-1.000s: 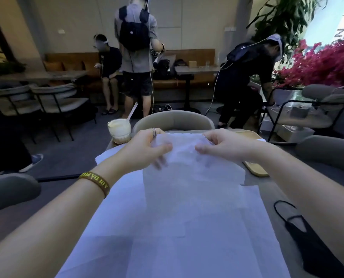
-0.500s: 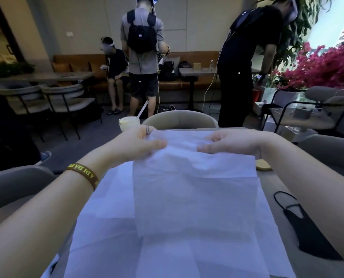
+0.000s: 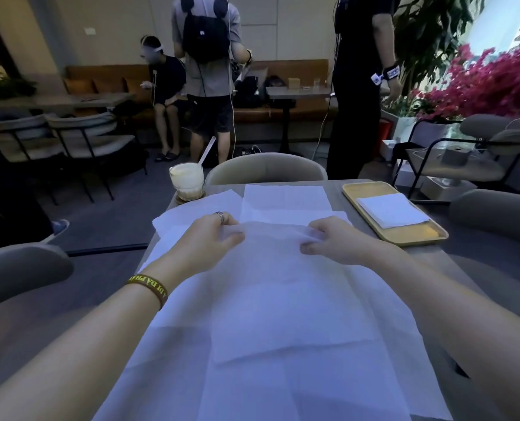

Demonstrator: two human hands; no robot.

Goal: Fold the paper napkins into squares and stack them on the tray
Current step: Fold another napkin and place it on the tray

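A thin white paper napkin (image 3: pixel 283 293) lies spread over a pile of other white napkins (image 3: pixel 283 199) on the grey table (image 3: pixel 453 262). My left hand (image 3: pixel 210 238) pinches its far left corner between thumb and fingers. My right hand (image 3: pixel 334 241) pinches the far right corner. The napkin's near edge lies about halfway down the pile. A yellow tray (image 3: pixel 404 235) sits at the right of the table, and a folded square napkin (image 3: pixel 392 209) rests on it.
A glass with a pale drink and a straw (image 3: pixel 187 180) stands at the table's far left corner. A black strap (image 3: pixel 460 370) shows at the right edge. Grey chairs ring the table. Three people are behind it, one standing close by the far right.
Both hands have come down toward the table with the napkin's far edge, so the tray and its folded napkin now show. The camera has tilted downward.
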